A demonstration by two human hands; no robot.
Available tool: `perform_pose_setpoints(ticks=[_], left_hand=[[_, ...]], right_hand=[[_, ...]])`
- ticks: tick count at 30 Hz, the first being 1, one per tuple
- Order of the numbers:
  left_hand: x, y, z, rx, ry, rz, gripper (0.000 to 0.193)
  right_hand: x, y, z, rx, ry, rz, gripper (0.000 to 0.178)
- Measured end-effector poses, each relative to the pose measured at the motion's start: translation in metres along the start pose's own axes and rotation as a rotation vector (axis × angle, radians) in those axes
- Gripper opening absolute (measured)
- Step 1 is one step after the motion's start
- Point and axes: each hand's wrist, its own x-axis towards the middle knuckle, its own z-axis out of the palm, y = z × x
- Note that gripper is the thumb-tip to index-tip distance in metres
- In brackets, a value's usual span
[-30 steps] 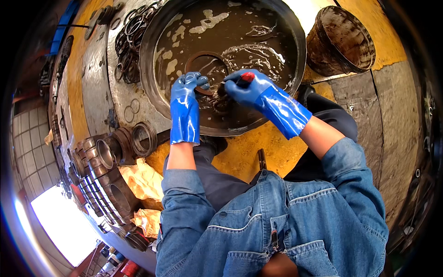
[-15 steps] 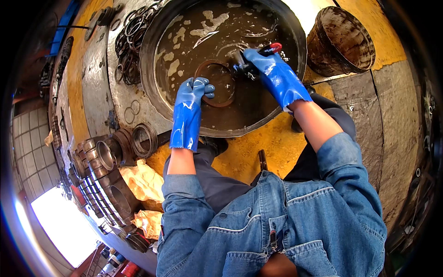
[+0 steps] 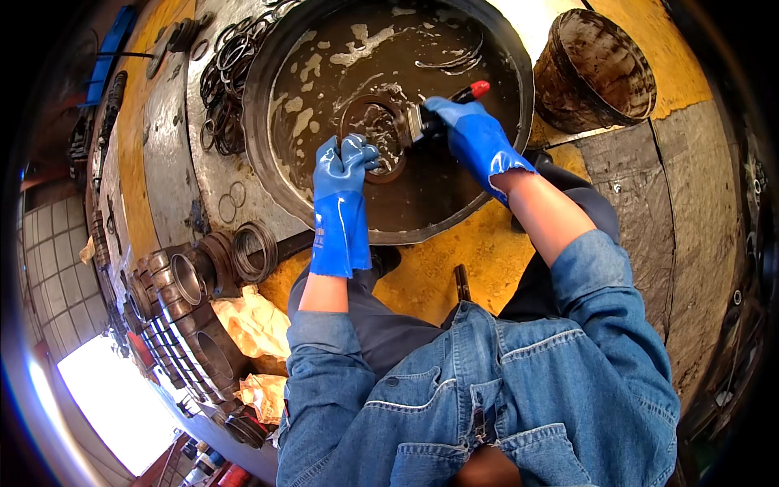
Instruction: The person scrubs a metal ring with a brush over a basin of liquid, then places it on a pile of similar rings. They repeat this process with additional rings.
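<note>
Both hands wear blue rubber gloves over a wide round tub (image 3: 261,154) of murky brown liquid. With its fingers curled round the near left rim, my left hand (image 3: 344,162) grips a brown metal ring (image 3: 393,173) at the liquid's surface. My right hand (image 3: 462,118) is closed on a paintbrush (image 3: 430,122) that has a dark handle with a red end. The brush's bristles sit at the right side of the ring, partly blurred; whether they touch it I cannot tell. Ripples show inside the ring.
A dirty brown bucket (image 3: 560,81) stands right of the tub. Thin dark rings (image 3: 235,53) lie heaped at its left. Thicker metal rings (image 3: 191,278) are stacked at lower left, beside crumpled tan paper (image 3: 253,323). My legs straddle the yellow floor (image 3: 422,284).
The brush has swung toward the ring and its bristles now show at the ring's right side. My left hand has shifted slightly right and its wrist has dropped a little. Splashing inside the ring has increased.
</note>
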Motion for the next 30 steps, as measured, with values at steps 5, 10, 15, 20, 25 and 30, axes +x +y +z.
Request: perform_pose_setpoints(ticks=[5, 10, 15, 20, 25, 30], left_hand=[[0.021, -0.015, -0.023, 0.259, -0.026, 0.126, 0.031], [0.020, -0.016, -0.017, 0.178, 0.008, 0.150, 0.029], [0.021, 0.000, -0.016, 0.057, -0.078, 0.015, 0.032], [0.029, 0.007, -0.023, 0.284, -0.146, -0.141, 0.030], [0.016, 0.017, -0.018, 0.547, -0.143, -0.110, 0.022], [0.019, 0.012, -0.018, 0.518, -0.157, -0.131, 0.024]], right_hand=[[-0.014, -0.001, 0.014, 0.069, -0.148, 0.089, 0.037], [-0.029, -0.028, 0.029, 0.525, -0.357, 0.303, 0.035], [0.003, -0.028, 0.024, -0.185, -0.330, 0.226, 0.040], [0.014, -0.008, 0.029, -0.591, -0.052, -0.479, 0.031], [0.005, -0.025, 0.031, -0.753, -0.101, -1.016, 0.033], [-0.005, -0.034, 0.040, -1.026, -0.163, -0.737, 0.042]])
